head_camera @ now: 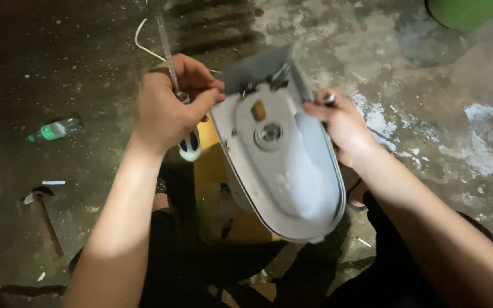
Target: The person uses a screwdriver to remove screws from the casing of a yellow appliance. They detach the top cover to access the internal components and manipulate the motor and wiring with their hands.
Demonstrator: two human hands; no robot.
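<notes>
The left hand (164, 111) is closed around a screwdriver (173, 74), whose shaft points toward twelve o'clock. The right hand (340, 125) grips the three o'clock edge of a grey oval lamp housing (283, 165) at centre. A hammer (44, 211) lies on the floor (429, 102) at eight o'clock, a green bottle (55, 130) at nine.

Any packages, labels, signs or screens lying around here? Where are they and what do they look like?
Plastic bottle: on the concrete floor, far left; clear, lying on its side, with a green band around it.
Small tag: on the grey oval housing held between both hands; yellowish, rectangular.
No signs or screens in view.
</notes>
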